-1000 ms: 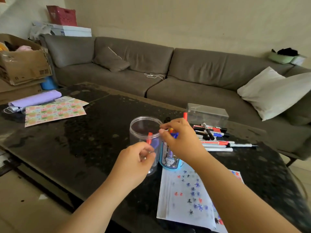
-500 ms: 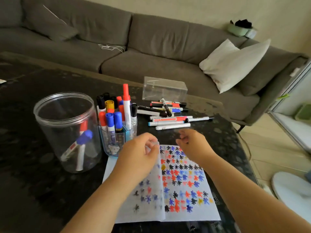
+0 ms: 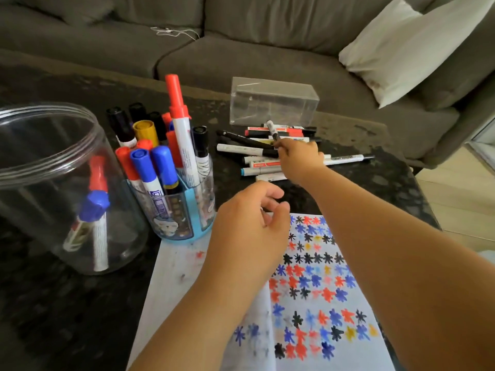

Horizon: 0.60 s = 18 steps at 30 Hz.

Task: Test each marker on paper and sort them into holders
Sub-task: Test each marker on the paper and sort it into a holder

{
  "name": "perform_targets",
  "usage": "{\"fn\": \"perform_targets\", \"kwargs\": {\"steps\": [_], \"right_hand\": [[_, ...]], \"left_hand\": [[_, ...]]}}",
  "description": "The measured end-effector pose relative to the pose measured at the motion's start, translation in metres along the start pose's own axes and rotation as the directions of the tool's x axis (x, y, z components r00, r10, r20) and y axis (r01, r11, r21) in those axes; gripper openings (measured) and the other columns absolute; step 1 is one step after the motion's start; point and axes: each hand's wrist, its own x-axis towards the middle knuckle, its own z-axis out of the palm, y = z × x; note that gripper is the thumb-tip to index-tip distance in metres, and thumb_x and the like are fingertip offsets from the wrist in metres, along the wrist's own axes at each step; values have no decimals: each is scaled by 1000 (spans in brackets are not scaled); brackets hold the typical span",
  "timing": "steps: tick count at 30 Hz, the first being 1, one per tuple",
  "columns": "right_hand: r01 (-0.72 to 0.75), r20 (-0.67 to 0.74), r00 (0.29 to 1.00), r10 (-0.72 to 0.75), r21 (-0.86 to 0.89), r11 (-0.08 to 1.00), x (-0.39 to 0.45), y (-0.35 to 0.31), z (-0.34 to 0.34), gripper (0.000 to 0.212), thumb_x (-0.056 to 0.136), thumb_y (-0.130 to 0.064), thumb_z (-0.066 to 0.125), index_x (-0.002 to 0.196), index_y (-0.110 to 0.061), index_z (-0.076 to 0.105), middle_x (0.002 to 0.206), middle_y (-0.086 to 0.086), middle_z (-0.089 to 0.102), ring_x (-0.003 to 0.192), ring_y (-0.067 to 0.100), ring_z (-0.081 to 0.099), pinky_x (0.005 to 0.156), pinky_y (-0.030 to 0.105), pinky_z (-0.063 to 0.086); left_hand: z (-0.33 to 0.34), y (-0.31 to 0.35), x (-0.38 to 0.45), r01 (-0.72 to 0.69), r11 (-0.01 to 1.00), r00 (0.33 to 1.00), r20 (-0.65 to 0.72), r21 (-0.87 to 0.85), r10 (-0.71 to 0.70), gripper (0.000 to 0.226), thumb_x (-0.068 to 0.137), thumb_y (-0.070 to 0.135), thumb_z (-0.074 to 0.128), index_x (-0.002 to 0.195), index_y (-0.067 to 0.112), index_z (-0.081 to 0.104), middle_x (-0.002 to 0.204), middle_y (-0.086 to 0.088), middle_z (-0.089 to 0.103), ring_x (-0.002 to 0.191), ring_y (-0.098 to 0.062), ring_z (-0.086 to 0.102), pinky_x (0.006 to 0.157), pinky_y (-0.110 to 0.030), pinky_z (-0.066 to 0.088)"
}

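Since before, our right hand [image 3: 298, 159] reached to one o'clock and seems to pinch a thin black-and-white marker [image 3: 272, 129] pointing up-left; our left hand [image 3: 249, 226] hangs loose, holding nothing.

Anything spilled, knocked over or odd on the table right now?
Nothing spilled or toppled. The clear jar and blue holder stand upright. Untested markers lie in a loose heap by the clear box; the right hand pinches one. The paper shows faint ink smudges.
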Motion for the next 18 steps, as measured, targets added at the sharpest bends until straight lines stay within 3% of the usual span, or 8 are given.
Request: {"fn": "perform_targets", "kwargs": {"steps": [3,4,6,10,13,15,18], "right_hand": [[27,-92,996,-13,156,987,-7,8,-2,28,98,-24,43,121,-21,58,122,9,55,111,30,47,93,34,39],[42,-134,991,-9,243,969,-12,11,-5,24,97,-20,47,116,-17,61,117,9,54,100,27,51,85,26,43],[69,-217,976,9,353,933,-29,15,-17,19,96,-13,47,109,-12,62,106,7,52,80,18,49,59,5,37],[99,-328,943,58,443,891,-88,23,-51,15,96,-16,50,102,-18,63,93,1,61,74,14,54,59,15,38],[57,-295,947,124,538,841,-150,31,-81,8,93,-22,56,94,-27,61,78,-18,59,71,1,59,57,8,43],[4,-248,949,194,626,780,-192,35,-94,3,89,-24,62,89,-28,62,75,-19,61,70,-3,59,56,7,44],[-103,-96,945,311,818,566,-243,39,-104,4,84,-27,67,88,-25,67,64,-13,65,55,-3,57,49,9,43]], "left_hand": [[1,2,-1,20,1000,1000,13,-8,-20,16,88,27,55,102,29,63,80,16,60,75,5,53,60,-6,41],[1,3,-1,21,1000,1000,13,-9,-21,15,89,27,55,102,29,63,80,16,60,78,6,53,61,-7,41],[0,6,-4,20,1000,1000,16,-11,-20,15,89,27,56,102,30,63,82,17,60,81,6,52,64,-6,41],[-5,16,-14,13,1000,999,45,15,-14,19,90,28,54,108,30,61,89,16,61,78,3,56,63,-9,44],[-12,24,-24,-3,1000,998,63,27,1,20,89,26,56,108,28,61,90,14,62,78,1,56,64,-13,46],[-14,31,-34,-25,999,997,75,27,23,17,88,25,58,104,29,62,85,16,61,75,2,56,61,-10,45],[-14,41,-50,-41,999,989,143,30,37,14,87,27,61,99,32,62,81,18,59,72,2,54,58,-8,41]]}}
